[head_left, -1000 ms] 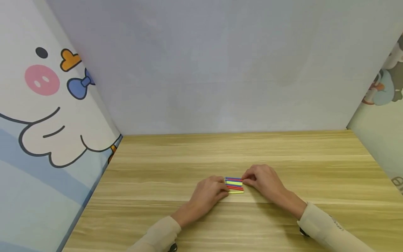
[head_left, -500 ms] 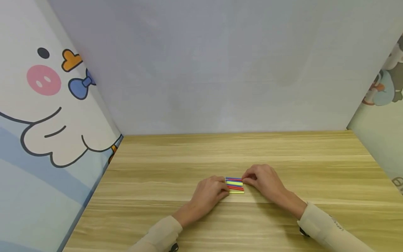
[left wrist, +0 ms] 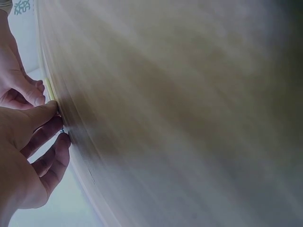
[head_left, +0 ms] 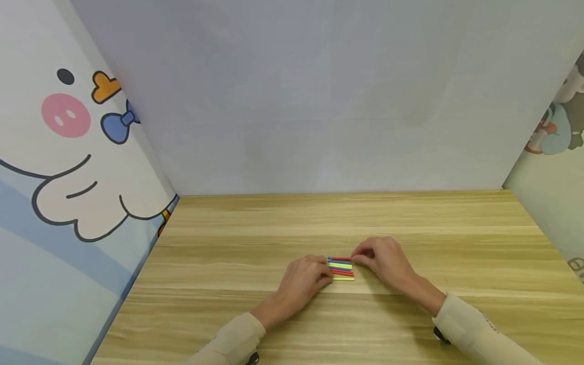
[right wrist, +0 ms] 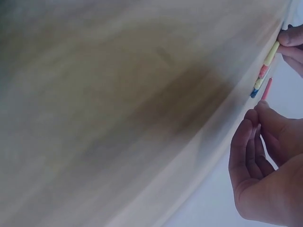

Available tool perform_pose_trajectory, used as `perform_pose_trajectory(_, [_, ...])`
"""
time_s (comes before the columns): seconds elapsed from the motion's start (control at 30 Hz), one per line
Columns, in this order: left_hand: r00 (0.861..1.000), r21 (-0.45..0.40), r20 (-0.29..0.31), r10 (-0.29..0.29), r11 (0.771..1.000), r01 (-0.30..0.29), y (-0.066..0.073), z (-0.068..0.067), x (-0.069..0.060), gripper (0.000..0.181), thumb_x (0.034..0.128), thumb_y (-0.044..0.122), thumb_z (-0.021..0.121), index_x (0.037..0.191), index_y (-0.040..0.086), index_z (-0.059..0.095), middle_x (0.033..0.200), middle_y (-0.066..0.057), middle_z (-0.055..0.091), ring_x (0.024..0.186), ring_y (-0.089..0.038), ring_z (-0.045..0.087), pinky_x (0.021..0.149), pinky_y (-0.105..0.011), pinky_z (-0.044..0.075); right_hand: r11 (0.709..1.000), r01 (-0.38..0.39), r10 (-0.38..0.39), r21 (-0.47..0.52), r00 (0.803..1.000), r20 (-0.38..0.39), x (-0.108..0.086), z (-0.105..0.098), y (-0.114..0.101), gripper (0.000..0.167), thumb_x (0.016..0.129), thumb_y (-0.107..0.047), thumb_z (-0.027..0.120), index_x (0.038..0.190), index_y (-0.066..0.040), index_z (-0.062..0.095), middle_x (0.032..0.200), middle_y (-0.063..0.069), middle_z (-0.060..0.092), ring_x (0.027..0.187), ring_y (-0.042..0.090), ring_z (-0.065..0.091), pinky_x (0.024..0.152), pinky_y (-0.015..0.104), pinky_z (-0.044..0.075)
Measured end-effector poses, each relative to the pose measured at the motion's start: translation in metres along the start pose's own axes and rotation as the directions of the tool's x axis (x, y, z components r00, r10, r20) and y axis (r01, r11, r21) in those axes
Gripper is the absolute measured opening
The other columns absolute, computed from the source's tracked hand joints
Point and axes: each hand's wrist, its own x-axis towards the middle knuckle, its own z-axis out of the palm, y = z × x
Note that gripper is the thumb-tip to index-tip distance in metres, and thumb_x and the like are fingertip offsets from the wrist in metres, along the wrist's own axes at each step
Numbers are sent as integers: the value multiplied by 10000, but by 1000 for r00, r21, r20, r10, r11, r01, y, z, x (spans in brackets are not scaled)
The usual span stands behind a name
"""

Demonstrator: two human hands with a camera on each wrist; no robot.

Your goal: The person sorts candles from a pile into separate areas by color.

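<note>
Several thin blue, red and yellow sticks [head_left: 340, 265] lie side by side on the wooden table in the head view, a yellow stick [head_left: 344, 279] nearest the person. My left hand [head_left: 301, 284] holds their left ends between curled fingers and thumb, hiding those ends. At the far side of the row, my right hand [head_left: 388, 261] pinches the right end of a red stick [head_left: 340, 258]. The right wrist view shows this red stick [right wrist: 267, 89] tilted up from the row, between thumb and fingertips of the right hand [right wrist: 270, 165].
The wooden table [head_left: 274, 218] reaches back to a plain pale wall [head_left: 292, 126]. A cartoon-printed sheet [head_left: 64, 203] borders the left side, and another printed surface [head_left: 538, 187] stands at the right.
The red stick at the far side has risen slightly at its right end with my right hand, now covering part of the blue stick. My left hand has barely moved.
</note>
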Motion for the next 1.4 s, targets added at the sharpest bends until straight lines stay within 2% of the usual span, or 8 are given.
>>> perform_pose_trajectory(0.43, [1000,-4,-18,-2,1000,2,0,-1,-1,70,939,253,818,888,214,846,954,116,722,899,-52,675,771,-225,542,999,-32,32,22,999,-21,21,-12,5,31,927,-144,822,905,-126,834,892,-28,787,749,76,671,690,263,522])
perform_pose_trajectory(0.73, [1000,-8,5,-22,1000,22,-3,1,0,90,944,267,811,912,191,847,961,108,721,929,-62,681,797,-236,552,999,-39,39,31,999,-11,39,-9,18,50,935,-153,816,922,-109,836,897,4,795,745,112,689,691,292,529])
perform_pose_trajectory(1.07, [998,-94,2,-56,994,56,-4,2,1,92,910,258,841,900,167,847,902,93,705,839,-39,630,745,-195,507,998,-61,61,7,998,9,48,-5,36,53,934,-151,817,943,-103,840,920,33,799,769,140,700,742,371,546])
perform_pose_trajectory(1.23, [995,-151,-23,-93,984,89,-6,4,1,81,868,245,876,843,177,840,848,103,689,763,1,565,700,-178,465,998,-68,68,8,998,12,48,-7,38,63,943,-150,807,955,-95,837,940,46,798,792,159,699,762,391,536])
perform_pose_trajectory(1.4, [992,-176,-23,-121,978,115,-7,4,1,89,854,250,886,818,187,834,815,117,677,735,19,538,679,-173,447,997,-80,80,8,997,13,49,-7,40,64,946,-144,804,955,-89,837,956,59,799,821,184,709,782,420,543])
